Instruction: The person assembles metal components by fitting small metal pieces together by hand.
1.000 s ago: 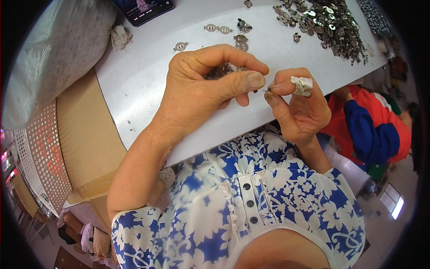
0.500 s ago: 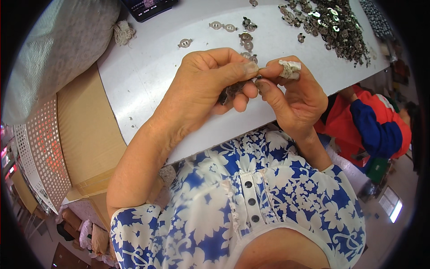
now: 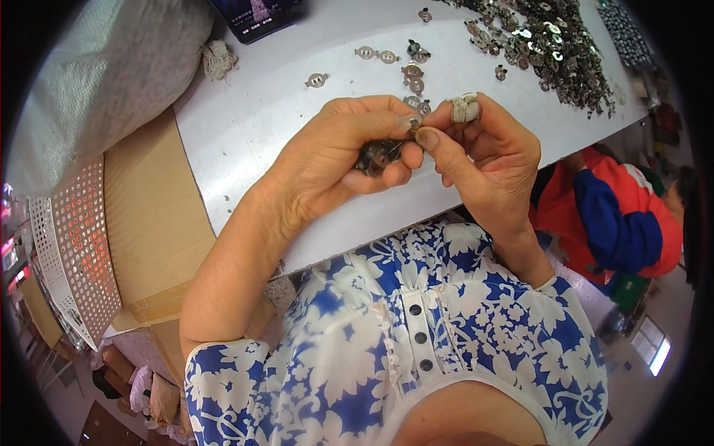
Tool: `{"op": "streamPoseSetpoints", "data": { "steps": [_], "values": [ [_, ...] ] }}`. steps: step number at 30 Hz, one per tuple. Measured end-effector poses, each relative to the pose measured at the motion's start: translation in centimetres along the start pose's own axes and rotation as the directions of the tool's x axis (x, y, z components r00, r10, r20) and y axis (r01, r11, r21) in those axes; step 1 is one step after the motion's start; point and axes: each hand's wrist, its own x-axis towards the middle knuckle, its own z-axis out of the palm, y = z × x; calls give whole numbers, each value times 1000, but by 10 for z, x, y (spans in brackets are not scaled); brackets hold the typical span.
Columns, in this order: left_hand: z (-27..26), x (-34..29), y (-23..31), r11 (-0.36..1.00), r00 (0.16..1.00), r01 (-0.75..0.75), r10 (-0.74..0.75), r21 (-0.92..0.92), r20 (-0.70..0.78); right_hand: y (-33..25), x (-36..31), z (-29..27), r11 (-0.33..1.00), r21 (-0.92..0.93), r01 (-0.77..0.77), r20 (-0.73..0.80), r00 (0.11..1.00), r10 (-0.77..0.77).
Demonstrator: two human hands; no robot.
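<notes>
Over the near part of the white table [image 3: 238,149], my two hands meet fingertip to fingertip. My left hand [image 3: 346,141] is closed around several small dark metal clips [image 3: 375,154], which show in its curled fingers. Its thumb and forefinger pinch one small metal piece [image 3: 413,128]. From the other side, my right hand [image 3: 487,152] grips that same piece between thumb and forefinger. White tape [image 3: 465,109] wraps the right forefinger. Just beyond the fingers lie a few flat metal clips [image 3: 416,104]; the small piece's exact shape is mostly hidden.
A large heap of metal clips [image 3: 550,52] spreads at the far right, with loose clips [image 3: 387,56] across the middle. A phone [image 3: 256,18] lies at the far edge. On the left are a white sack [image 3: 111,82] and cardboard [image 3: 152,215]. Someone in red and blue [image 3: 613,215] is at right.
Both hands have shifted slightly, staying fingertip to fingertip. My left hand has turned, showing more of the clips in its fingers. The view has moved a little.
</notes>
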Motion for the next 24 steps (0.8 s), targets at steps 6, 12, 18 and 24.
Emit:
{"op": "streamPoseSetpoints", "data": {
  "steps": [6,12,18,24],
  "values": [
    [-1,-5,5,999,1000,-8,8,36,0,2,1,2,967,-200,155,18,988,-155],
    [-2,-9,6,997,999,-48,47,55,27,-10,0,3,972,-165,170,-45,983,-179],
    [-1,-12,6,994,994,-104,102,36,47,-1,7,3,809,-379,449,-39,866,-498],
    [-5,-6,4,981,988,-155,152,118,32,2,15,-2,487,-561,670,238,694,-680]
  ]
}}
